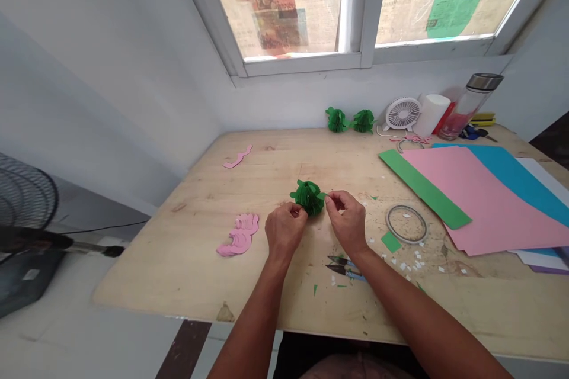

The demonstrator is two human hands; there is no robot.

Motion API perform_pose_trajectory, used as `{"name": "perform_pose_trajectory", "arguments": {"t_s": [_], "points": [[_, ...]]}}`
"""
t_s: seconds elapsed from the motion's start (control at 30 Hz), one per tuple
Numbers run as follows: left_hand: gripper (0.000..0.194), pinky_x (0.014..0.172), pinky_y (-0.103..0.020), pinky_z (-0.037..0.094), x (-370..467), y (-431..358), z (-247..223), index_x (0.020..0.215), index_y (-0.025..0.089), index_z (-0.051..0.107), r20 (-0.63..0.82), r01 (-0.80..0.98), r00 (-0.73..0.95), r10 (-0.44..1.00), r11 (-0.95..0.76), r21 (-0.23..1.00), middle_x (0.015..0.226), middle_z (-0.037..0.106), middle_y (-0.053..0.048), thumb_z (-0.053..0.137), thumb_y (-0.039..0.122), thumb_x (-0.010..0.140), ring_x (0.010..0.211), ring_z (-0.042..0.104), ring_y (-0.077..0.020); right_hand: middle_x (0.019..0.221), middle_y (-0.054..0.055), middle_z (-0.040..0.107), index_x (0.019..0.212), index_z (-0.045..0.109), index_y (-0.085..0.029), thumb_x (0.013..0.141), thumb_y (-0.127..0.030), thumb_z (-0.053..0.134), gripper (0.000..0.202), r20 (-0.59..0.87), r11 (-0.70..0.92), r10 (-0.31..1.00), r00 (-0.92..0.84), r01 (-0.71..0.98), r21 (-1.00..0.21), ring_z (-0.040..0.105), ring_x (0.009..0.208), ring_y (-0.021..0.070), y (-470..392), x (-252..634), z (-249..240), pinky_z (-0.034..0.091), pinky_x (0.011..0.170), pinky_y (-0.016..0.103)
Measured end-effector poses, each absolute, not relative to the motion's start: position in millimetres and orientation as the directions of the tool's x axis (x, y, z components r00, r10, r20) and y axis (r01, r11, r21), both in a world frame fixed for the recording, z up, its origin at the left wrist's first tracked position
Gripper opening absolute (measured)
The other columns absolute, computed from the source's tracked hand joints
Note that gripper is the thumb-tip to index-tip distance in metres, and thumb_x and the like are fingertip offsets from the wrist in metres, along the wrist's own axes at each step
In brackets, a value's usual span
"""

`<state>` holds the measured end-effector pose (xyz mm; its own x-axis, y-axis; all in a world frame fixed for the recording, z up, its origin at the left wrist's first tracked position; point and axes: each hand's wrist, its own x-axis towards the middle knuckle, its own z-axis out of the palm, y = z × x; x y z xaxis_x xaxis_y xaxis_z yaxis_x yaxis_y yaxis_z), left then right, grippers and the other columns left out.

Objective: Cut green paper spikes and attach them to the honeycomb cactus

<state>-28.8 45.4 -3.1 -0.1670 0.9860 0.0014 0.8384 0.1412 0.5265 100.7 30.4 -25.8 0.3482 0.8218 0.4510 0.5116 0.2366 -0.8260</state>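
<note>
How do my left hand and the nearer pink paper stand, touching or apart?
Apart. The head view shows a strip of bare table between the left hand and the nearer pink paper.

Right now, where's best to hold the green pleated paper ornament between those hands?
Pinch the green pleated paper ornament lightly, probably by its flat side tabs, coming from left and right: they stick out, while the folded body looks crushable. The right hand is at one.
</note>
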Motion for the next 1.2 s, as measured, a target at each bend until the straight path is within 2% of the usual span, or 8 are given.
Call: {"name": "perform_pose_trajectory", "arguments": {"t_s": [0.8,1.2], "points": [[0.02,0.06,-0.026,0.037,-26.9,44.5,-3.4,0.074,0.021,0.073,0.015,0.844,-0.16,0.987,0.129,0.52,0.075,0.073,-0.004,0.054,0.026,0.073,0.069,0.064,-0.0181,0.07,0.004,0.066,0.073,0.063,-0.018,0.082,-0.025,0.054,0.015,0.488,0.271,0.797,0.356,0.511,-0.816,0.058,0.06,0.0157,28.4,96.8,-29.8,0.046,0.06,0.027],[0.021,0.062,-0.026,0.039,-25.3,43.0,-0.3,0.076,0.021,0.073,-0.006,0.85,-0.156,0.988,0.137,0.509,0.077,0.074,-0.005,0.053,0.026,0.074,0.072,0.065,-0.0194,0.067,0.003,0.064,0.069,0.063,-0.019,0.081,-0.025,0.054,0.017,0.463,0.217,0.813,0.353,0.554,-0.804,0.054,0.056,0.0151,29.0,96.9,-31.3,0.044,0.061,0.028]]}}
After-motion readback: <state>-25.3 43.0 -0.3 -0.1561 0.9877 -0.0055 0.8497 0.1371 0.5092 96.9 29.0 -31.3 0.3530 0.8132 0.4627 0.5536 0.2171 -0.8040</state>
